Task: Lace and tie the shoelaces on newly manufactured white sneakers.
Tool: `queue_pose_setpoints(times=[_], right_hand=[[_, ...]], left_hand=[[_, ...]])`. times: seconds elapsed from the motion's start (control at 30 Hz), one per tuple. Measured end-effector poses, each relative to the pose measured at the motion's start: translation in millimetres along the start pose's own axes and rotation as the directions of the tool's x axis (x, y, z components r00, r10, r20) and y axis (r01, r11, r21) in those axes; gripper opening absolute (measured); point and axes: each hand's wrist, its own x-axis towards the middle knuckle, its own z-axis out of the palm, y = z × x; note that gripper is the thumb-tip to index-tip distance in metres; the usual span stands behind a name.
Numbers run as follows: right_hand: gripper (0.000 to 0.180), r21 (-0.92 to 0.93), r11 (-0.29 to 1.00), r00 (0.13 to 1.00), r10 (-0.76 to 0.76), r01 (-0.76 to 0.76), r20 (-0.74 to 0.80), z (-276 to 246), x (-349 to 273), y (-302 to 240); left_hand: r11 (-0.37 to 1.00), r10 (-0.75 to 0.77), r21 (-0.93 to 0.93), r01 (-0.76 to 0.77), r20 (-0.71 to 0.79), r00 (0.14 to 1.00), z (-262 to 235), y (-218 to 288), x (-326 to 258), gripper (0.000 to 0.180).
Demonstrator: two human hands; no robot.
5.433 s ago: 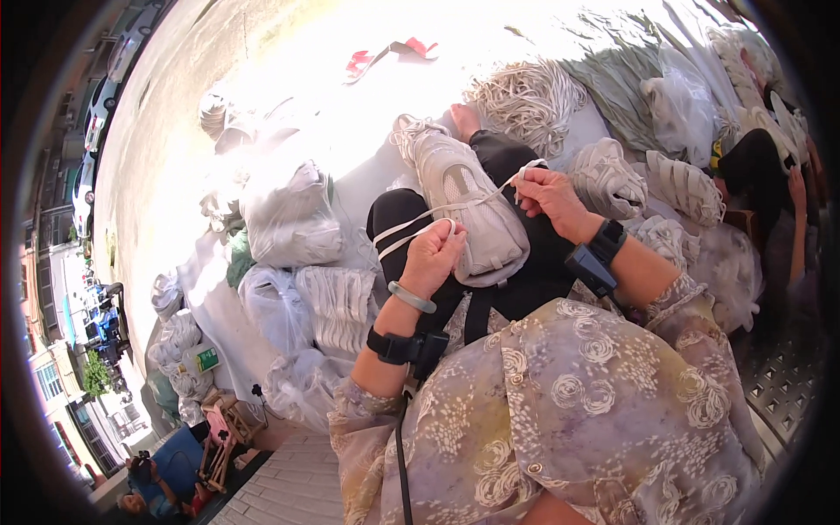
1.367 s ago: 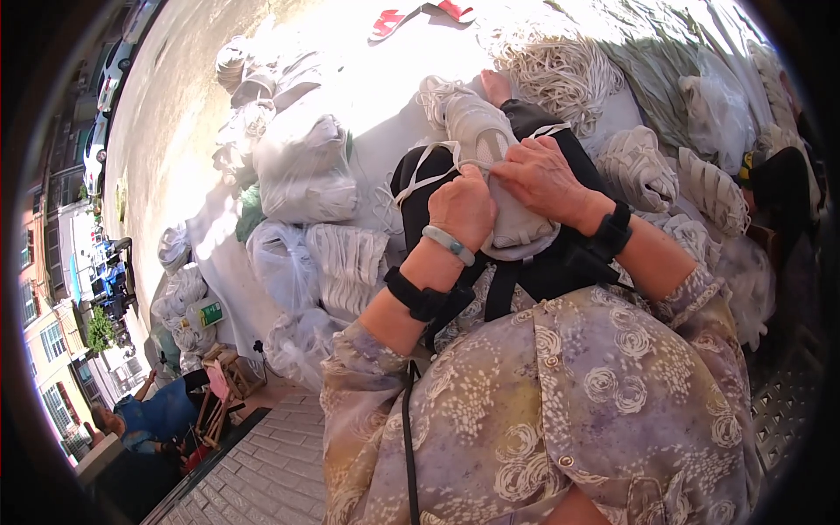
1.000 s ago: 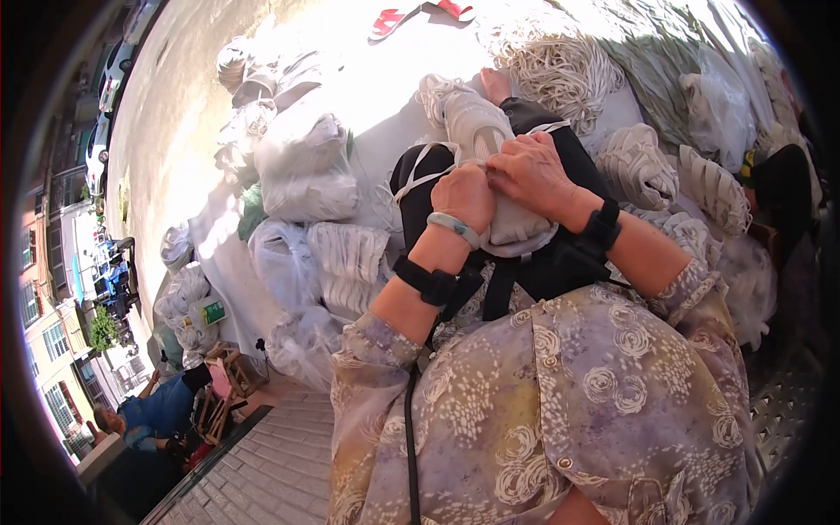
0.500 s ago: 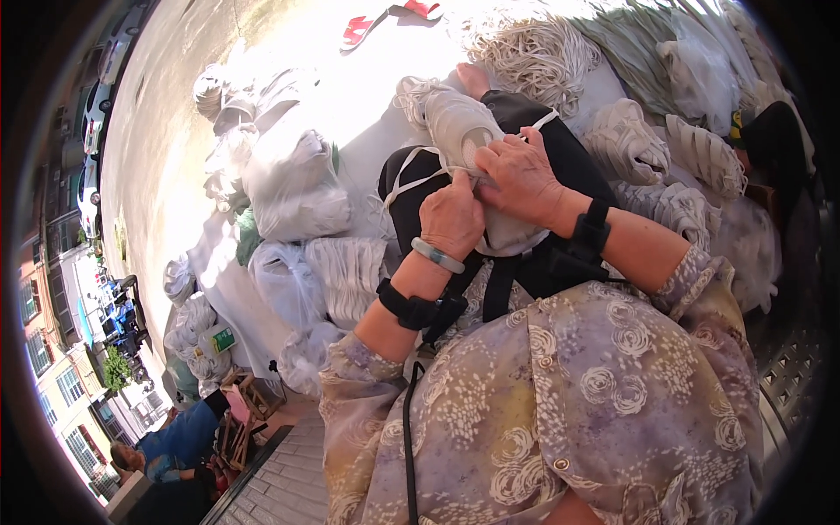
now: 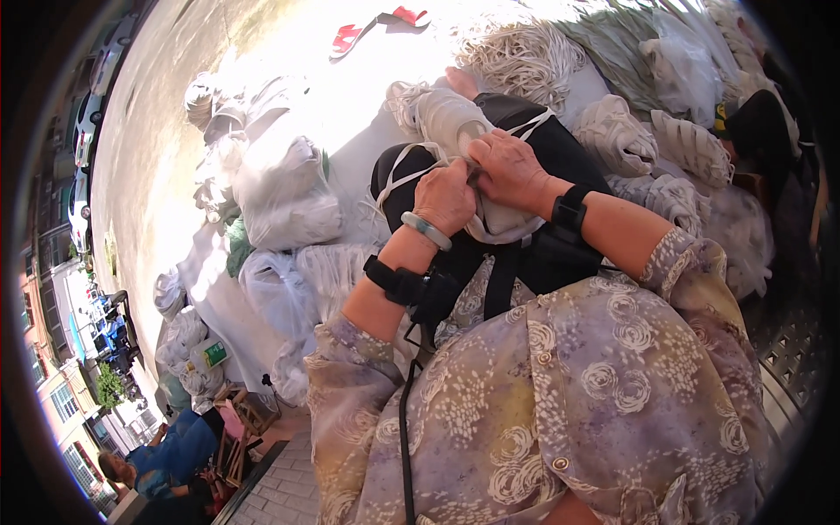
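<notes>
A grey-white shoe upper (image 5: 455, 118) lies across my black-clad lap, with white laces (image 5: 398, 171) trailing off it. My left hand (image 5: 444, 199) is closed on the shoe's middle, a pale bangle and a black band on its wrist. My right hand (image 5: 512, 168) presses on the same spot from the right, fingers pinched at the lace, touching the left hand. A black strap (image 5: 499, 280) runs down from under the shoe over my patterned blouse.
Clear bags of white shoe parts (image 5: 284, 197) are piled to my left. Several more grey-white uppers (image 5: 652, 144) and a heap of white cords (image 5: 525, 57) lie to the right and ahead. Red sandals (image 5: 346, 37) sit on the sunlit ground. A person in blue (image 5: 171, 451) sits lower left.
Earlier my hands were apart, pulling a lace out to each side. They have come together on the middle of the shoe and stay pressed there.
</notes>
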Motion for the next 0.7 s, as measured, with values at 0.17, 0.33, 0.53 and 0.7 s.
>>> queue_pose_setpoints(times=[0.17,0.33,0.53,0.7], right_hand=[[0.020,-0.027,0.999,0.999,-0.017,0.018,0.028,3,5,4],[0.019,-0.049,0.999,0.995,0.011,-0.006,0.098,6,11,0],[0.017,-0.051,0.999,0.991,0.023,-0.016,0.135,7,18,-4],[0.016,-0.022,0.999,0.989,0.040,-0.037,0.142,8,17,-4]], left_hand=[[0.999,0.012,-0.039,-0.013,-0.025,1.000,0,-10,5,0.022],[0.997,0.028,-0.073,-0.030,-0.037,0.999,1,-18,2,0.020],[0.997,0.002,-0.079,-0.005,-0.034,0.999,-1,-25,2,0.019],[0.991,-0.052,-0.117,0.058,0.053,0.997,-9,-23,5,0.018]])
